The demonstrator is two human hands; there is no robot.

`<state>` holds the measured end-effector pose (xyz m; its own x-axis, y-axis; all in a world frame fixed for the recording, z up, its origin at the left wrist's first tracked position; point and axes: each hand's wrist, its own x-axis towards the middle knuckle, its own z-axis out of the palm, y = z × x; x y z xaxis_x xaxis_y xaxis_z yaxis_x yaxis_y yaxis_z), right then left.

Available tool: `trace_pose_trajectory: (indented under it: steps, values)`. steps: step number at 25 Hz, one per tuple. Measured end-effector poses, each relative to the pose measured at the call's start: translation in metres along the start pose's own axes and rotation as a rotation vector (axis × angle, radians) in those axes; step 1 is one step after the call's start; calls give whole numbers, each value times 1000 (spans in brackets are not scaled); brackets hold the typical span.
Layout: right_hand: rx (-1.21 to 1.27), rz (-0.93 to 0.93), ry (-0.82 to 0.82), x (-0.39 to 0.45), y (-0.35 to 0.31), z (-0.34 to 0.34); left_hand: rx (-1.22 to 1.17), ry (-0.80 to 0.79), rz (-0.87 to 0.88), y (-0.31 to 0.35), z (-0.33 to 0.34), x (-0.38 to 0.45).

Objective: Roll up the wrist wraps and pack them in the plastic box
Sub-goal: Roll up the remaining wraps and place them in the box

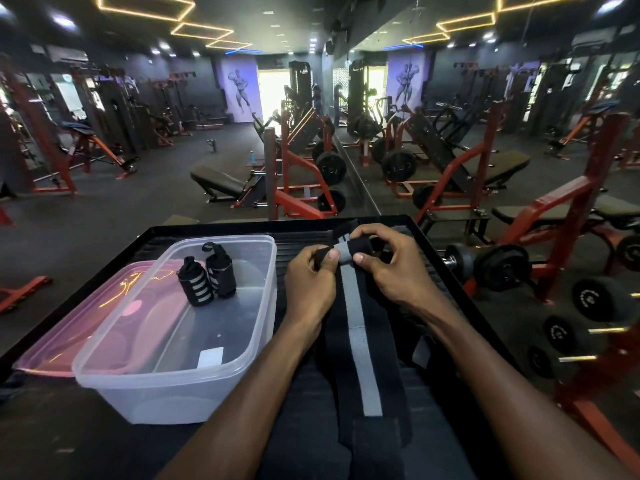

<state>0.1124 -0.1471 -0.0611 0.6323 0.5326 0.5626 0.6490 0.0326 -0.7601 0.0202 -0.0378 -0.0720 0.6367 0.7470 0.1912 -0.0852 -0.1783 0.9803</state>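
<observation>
The step in hand looked like the rolling of a third wrist wrap (pixel 356 327). Both hands met over the far end of that long black strap, which lay flat on the black worktop (pixel 450 271) and ran back toward the person, its grey stripe facing up. The left hand (pixel 311 275) was clenched on the left edge of the small roll just begun, thumb pressed on top. The right hand (pixel 388 265) pinched the same roll from the right, thumb and fingers closed on the folded fabric. So each grip was grasping the wrap, and neither was released.

Most of the strap was unrolled, so by my judgement the task stood a little past halfway at best. The next move probably called for turning the roll toward the body while keeping it tight and the edges square, so the stripe would not spiral off to a side.

The clear plastic box (pixel 242 341) stood just left of the hands, open. Inside, near its far end, 2 rolled wraps (pixel 207 278) stood upright, touching each other; the rest of its floor held only a small white label. A pink-tinted lid (pixel 69 327) lay just beside the box on its left, partly under it.
</observation>
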Motion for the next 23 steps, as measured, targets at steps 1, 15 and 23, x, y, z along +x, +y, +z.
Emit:
trace_pose_trajectory:
  steps: [1,15,23]
  values:
    - [7,3,-11,-1,0,0,12,21,35,0,-1,1]
    - [-33,104,-45,1,6,-2,-181,6,-59,5,0,-2]
    - [-86,247,-192,1,-4,-6,3,23,9,-1,-5,-3]
